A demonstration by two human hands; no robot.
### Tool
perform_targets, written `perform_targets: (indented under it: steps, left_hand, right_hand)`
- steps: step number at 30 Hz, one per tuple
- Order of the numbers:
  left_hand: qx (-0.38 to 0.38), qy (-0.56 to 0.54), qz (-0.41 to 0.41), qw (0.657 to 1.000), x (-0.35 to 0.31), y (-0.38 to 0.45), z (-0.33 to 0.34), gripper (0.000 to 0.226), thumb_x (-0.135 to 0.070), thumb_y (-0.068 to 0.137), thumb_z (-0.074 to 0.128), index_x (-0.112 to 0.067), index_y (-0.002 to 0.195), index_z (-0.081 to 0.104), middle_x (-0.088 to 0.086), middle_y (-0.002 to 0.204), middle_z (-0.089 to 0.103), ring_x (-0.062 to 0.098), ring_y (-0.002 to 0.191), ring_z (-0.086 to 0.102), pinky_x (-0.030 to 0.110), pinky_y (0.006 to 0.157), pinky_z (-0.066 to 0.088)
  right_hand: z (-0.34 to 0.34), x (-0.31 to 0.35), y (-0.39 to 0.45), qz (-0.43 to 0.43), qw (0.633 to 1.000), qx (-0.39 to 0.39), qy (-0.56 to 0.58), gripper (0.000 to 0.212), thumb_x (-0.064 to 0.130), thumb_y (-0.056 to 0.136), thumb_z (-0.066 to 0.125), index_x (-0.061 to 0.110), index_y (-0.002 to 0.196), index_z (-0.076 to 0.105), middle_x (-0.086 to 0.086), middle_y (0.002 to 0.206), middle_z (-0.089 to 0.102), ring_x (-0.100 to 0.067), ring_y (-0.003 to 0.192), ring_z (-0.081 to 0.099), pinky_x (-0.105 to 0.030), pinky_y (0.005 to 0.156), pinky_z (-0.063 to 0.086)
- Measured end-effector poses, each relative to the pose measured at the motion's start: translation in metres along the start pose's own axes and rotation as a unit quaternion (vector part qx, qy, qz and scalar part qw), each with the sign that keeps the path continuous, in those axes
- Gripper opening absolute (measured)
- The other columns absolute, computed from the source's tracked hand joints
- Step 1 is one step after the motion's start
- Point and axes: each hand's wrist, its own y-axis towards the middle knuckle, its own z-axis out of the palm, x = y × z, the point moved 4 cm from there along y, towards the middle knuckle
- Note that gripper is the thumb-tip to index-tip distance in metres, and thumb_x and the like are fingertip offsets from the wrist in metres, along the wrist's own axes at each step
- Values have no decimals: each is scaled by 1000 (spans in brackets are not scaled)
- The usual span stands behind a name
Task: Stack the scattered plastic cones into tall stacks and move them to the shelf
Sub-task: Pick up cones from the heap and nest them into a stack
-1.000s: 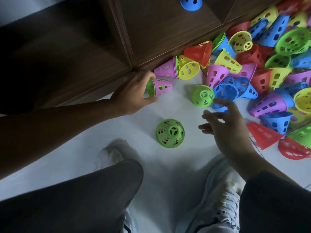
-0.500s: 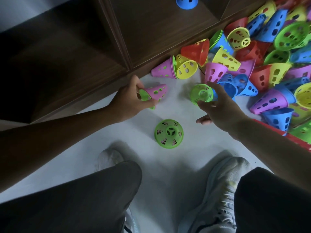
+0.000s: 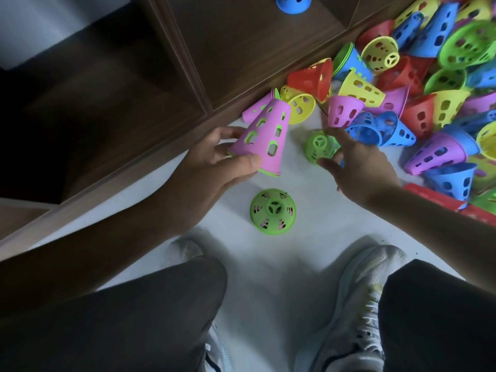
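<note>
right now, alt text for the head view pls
Seen from above, a crouching person's left hand holds a pink cone nested over a green one, while the right hand grips a green cone beside a colourful pile of cones against a dark wooden shelf.

Landmark: upright cone (image 3: pixel 273 211) on floor (image 3: pixel 268 264), between the two shoes. Left hand (image 3: pixel 214 167) up-left of it, gripping nested cone pair (image 3: pixel 261 139). Right hand (image 3: pixel 359 165) up-right, fingers on small cone (image 3: pixel 319 146). Cone pile (image 3: pixel 429 89) farther right. Shelf unit (image 3: pixel 241 49) behind, one cone (image 3: pixel 294 4) on it.
</note>
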Motion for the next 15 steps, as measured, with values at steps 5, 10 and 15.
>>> perform_targets:
  steps: [5,10,15]
  left_hand:
    - [50,115,24,992,-4,-15,12,54,-32,71,81,-26,121,62,-5,111,74,15,107,71,24,82,57]
    - [67,118,42,990,3,-28,18,58,-19,74,82,-24,126,55,-6,117,71,17,113,68,23,85,57]
    - [72,175,94,977,12,-38,15,64,-28,73,83,-33,127,50,-20,125,63,12,124,61,20,95,51]
  right_hand:
    - [-2,9,-1,-50,997,-5,-65,49,42,97,58,33,140,35,-13,92,66,-39,78,64,-47,68,57]
    - [-2,10,-2,-70,993,-16,-90,35,42,100,51,28,131,41,-14,84,65,-38,68,62,-46,61,57]
    - [-12,5,-14,-45,997,-59,-12,38,39,99,54,27,134,44,-17,91,69,-45,78,64,-47,66,54]
